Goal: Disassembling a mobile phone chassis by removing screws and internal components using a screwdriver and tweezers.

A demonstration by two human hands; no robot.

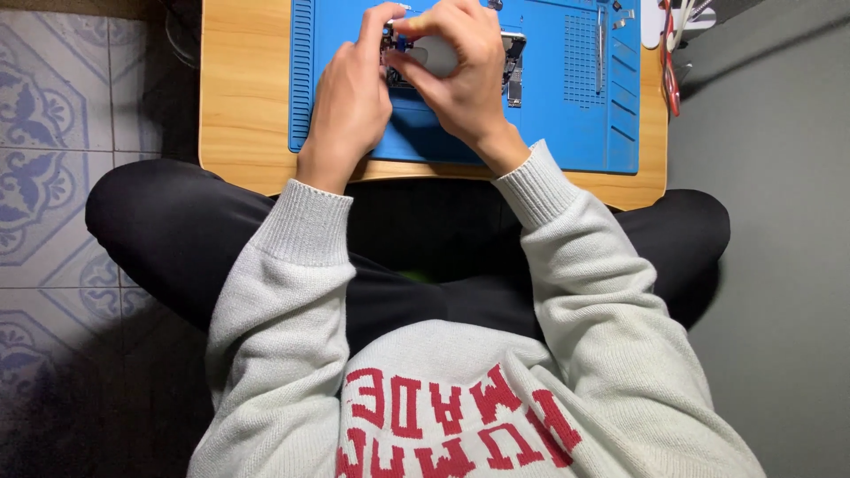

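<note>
An opened phone (512, 66) lies on a blue work mat (567, 124), mostly hidden under both hands; only its right edge with exposed parts shows. My left hand (350, 97) rests on the mat with its fingers curled onto the phone's left side. My right hand (460, 71) covers the phone's middle, its fingertips pinched together close to the left fingertips. A pale grey piece (434, 55) shows between the fingers; I cannot tell what it is or which hand grips it.
The mat sits on a small wooden table (243, 97) over my crossed legs. Small metal bits (622, 19) lie in the mat's top right trays. Red-handled tools (670, 75) and a white object sit at the table's right edge. Patterned floor tiles at left.
</note>
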